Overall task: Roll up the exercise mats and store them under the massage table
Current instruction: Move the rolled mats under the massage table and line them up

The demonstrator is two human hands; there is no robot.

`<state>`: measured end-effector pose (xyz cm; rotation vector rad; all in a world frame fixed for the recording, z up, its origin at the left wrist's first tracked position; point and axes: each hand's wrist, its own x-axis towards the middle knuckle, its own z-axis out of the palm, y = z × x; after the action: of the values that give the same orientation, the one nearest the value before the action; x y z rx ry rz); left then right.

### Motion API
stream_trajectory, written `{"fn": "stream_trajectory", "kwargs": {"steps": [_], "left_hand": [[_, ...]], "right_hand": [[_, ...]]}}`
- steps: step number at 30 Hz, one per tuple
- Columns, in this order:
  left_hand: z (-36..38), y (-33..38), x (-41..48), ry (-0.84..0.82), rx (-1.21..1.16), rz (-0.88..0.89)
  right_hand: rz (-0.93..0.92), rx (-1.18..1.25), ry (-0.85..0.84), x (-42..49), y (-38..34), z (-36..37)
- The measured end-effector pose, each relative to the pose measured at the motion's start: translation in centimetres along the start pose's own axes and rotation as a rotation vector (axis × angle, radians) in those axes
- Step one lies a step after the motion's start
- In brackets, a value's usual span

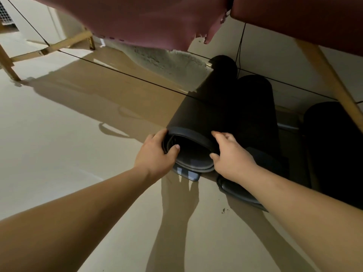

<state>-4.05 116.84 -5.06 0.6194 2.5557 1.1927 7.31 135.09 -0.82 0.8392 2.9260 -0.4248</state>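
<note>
A rolled black exercise mat (206,107) lies on the floor, pointing under the dark red massage table (157,18). Its open spiral end faces me. My left hand (155,154) grips the left rim of that end, thumb inside the roll. My right hand (231,156) clasps the right rim. A second rolled black mat (257,107) lies right beside it, and a third (334,146) sits further right under the table. The far ends of the rolls are in shadow.
Wooden table legs stand at the left (7,65) and right (334,81), joined by thin black cables (121,71). A white fluffy rug (169,59) lies behind the mats. A blue-grey flat object (188,173) pokes out beneath the held roll. Glossy beige floor (59,144) spreads to the left.
</note>
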Motion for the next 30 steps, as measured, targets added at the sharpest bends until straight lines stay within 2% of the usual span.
{"fn": "stream_trajectory", "kwargs": {"steps": [5,8,10,13,16,19,24,27,30], "left_hand": [[-1.1,-0.6,-0.4,-0.004,-0.075,-0.019],[-1.3,-0.5,-0.1,-0.008,-0.093,-0.04],[-1.6,-0.2,0.5,-0.003,-0.015,-0.004],[-1.2,0.9,2.1,-0.089,0.29,0.149],[0.0,2.3,3.7,-0.056,0.593,0.217],[0.7,2.4,4.0,0.016,0.689,0.267],[1.4,3.5,3.6,0.039,0.905,0.408],[2.2,4.1,3.0,0.046,0.938,0.503],[2.5,2.8,2.8,0.11,0.729,0.543]], "right_hand": [[-0.032,0.008,0.007,-0.8,-0.7,-0.1],[0.039,-0.216,-0.032,-1.4,-0.4,-0.5],[0.138,-0.38,-0.141,-1.9,0.2,-0.8],[0.224,-0.372,-0.239,-2.5,1.9,-1.1],[0.193,-0.317,-0.213,-2.7,3.7,-1.1],[0.192,-0.302,-0.184,-2.4,4.6,-0.6],[0.271,-0.224,-0.145,-1.0,4.9,-1.2],[0.255,-0.247,-0.087,-0.8,4.6,-1.7],[0.142,-0.248,-0.017,-1.0,3.8,-1.2]]}}
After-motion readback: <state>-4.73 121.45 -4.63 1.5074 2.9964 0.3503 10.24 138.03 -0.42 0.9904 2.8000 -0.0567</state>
